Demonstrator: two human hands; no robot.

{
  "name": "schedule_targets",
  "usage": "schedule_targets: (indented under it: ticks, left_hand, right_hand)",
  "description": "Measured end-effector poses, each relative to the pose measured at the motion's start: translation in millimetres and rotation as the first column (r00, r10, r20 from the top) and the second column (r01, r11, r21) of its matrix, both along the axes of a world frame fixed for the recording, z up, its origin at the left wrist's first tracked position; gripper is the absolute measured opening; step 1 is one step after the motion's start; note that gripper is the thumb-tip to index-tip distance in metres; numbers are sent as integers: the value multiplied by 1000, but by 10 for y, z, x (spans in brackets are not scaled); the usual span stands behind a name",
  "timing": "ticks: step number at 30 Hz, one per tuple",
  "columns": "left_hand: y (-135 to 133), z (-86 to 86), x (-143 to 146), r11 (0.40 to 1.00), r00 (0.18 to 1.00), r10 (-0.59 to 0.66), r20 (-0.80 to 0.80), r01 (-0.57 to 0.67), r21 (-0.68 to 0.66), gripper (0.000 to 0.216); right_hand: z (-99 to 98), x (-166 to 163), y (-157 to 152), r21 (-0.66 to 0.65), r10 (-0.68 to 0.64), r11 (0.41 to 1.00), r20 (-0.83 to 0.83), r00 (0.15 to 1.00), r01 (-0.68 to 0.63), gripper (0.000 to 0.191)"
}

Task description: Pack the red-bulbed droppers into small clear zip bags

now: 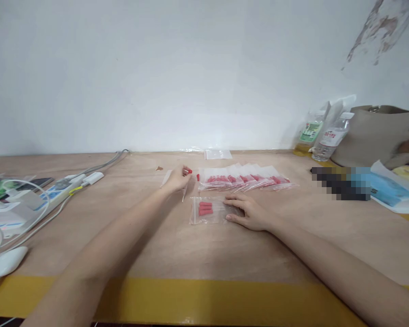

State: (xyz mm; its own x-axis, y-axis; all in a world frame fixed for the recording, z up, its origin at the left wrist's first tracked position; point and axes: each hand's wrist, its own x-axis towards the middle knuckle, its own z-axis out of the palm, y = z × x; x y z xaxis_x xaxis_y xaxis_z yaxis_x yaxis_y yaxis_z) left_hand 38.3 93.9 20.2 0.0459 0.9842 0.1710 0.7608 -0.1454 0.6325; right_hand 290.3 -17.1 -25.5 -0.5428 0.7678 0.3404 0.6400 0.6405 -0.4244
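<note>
My left hand (177, 178) is reached out with thumb and fingers pinched on a small red piece (190, 171). Under and beside that hand lies part of a clear bag (166, 176), mostly hidden. Just right of the fingertips a loose red piece (198, 177) rests on the table. My right hand (247, 212) lies with fingers spread on the right end of a clear zip bag (219, 217). Inside this bag, at its left end, are several red tube-shaped pieces (205, 209). Behind it, a fanned row of filled zip bags (245, 176) overlaps, each with red pieces.
A flat plastic bag (218, 154) lies by the wall. Left are a power strip (59, 190) with cables, white chargers (12, 218) and a white mouse-like object (7, 262). Right stand two bottles (332, 138), a grey bag (368, 136) and a blue packet (388, 188).
</note>
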Motion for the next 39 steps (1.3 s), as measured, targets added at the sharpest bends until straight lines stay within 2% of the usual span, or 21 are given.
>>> schedule_targets:
  ticks: [2, 4, 6, 9, 12, 15, 17, 18, 22, 26, 30, 33, 35, 39]
  left_hand:
    - [-130, 32, -142, 999, 968, 4, 252, -12, 31, 25]
    - [-308, 33, -294, 997, 849, -5, 529, -35, 65, 32]
    - [-506, 2, -420, 998, 728, -10, 685, -39, 55, 35]
    - [-754, -89, -512, 998, 623, 50, 781, -57, -19, 33]
    - [-887, -196, -492, 996, 536, 87, 840, -73, -57, 34]
    - [-955, -278, -451, 996, 484, 87, 871, -17, -90, 36]
    - [-997, -303, -450, 991, 491, 75, 868, 59, -119, 37]
    - [-1020, -305, -458, 985, 525, 60, 849, 107, -136, 36]
    - [-1101, -278, -485, 925, 746, -96, 660, 312, -218, 33]
    - [-1138, -234, -424, 891, 816, -173, 552, 369, -266, 32]
    - [-1117, -162, -357, 812, 807, -273, 523, 485, -325, 28]
    - [-1065, -143, -336, 790, 782, -374, 499, 550, -270, 26]
    - [-1027, -162, -324, 778, 744, -436, 507, 595, -204, 24]
    - [-994, -214, -290, 683, 631, -491, 601, 707, -184, 24]
  right_hand:
    - [-2, 0, 0, 4, -2, 1000, -2, 1000, 2, 51]
    - [-5, 0, 1, 10, -3, 1000, -7, 1000, 3, 50]
    - [-8, 1, 2, 12, 2, 1000, -10, 1000, -1, 49]
    - [-20, 6, 7, 9, -1, 1000, -8, 1000, 1, 49]
    - [-35, 15, 13, 11, -13, 1000, -7, 1000, 13, 49]
    - [-44, 21, 18, 11, -7, 1000, -10, 1000, 7, 49]
    - [-46, 22, 21, 16, -3, 1000, -12, 1000, 3, 48]
    - [-47, 22, 23, 17, -1, 1000, -11, 1000, 2, 48]
    - [-44, 25, 25, 13, 3, 1000, -12, 1000, -3, 48]
    - [-41, 23, 19, 13, -3, 1000, -8, 1000, 3, 48]
    - [-49, 21, 24, 20, 2, 1000, -19, 1000, -1, 47]
    - [-56, 22, 30, 22, 7, 1000, -17, 1000, -6, 47]
    - [-57, 21, 31, 20, -2, 1000, -10, 1000, 2, 48]
    - [-59, 16, 30, 25, -7, 1000, -1, 1000, 7, 48]
